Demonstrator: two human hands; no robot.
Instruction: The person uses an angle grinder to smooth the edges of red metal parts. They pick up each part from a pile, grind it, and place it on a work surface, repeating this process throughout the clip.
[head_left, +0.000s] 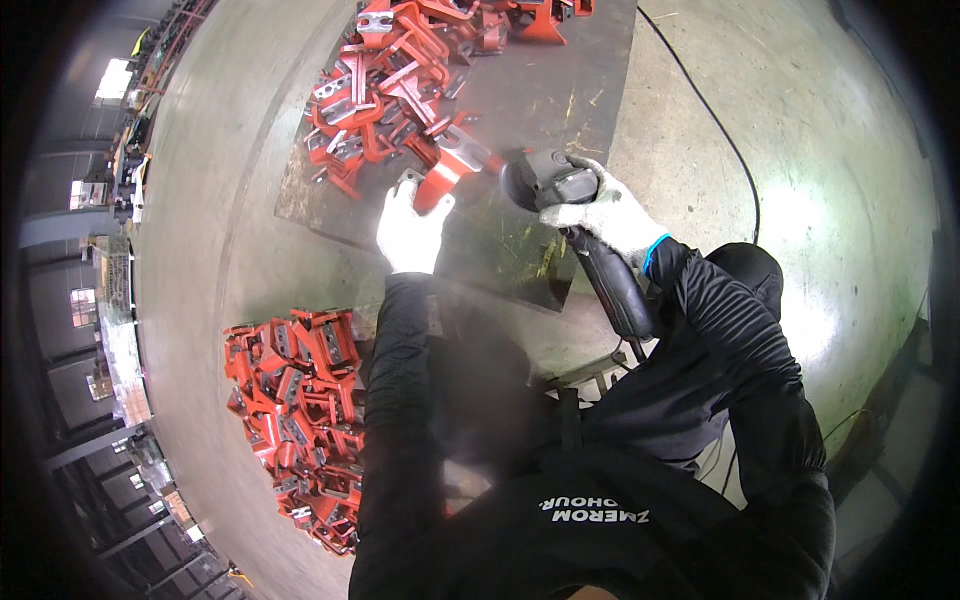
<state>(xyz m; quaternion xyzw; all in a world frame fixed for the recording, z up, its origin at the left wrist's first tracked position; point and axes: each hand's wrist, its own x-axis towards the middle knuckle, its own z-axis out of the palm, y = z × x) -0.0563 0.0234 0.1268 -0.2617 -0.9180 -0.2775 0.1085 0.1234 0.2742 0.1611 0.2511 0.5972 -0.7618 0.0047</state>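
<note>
My left hand (410,232), in a white glove, grips the near end of a red metal bracket (458,158) between thumb and fingers. Part of the bracket's face is shiny bare metal. In my right hand (618,215), also gloved in white, is a black angle grinder (612,285), held around its head end. The grinder's disc (520,182) is just right of the bracket; whether they touch I cannot tell. Both are above a dark metal plate (540,95), beside a heap of red brackets (400,75).
A second pile of red brackets (300,410) lies at the lower left, beside my left forearm. From the far side a black cable (715,115) runs across the concrete floor (810,150) on the right. Shelving and stacked goods (120,330) line the far left.
</note>
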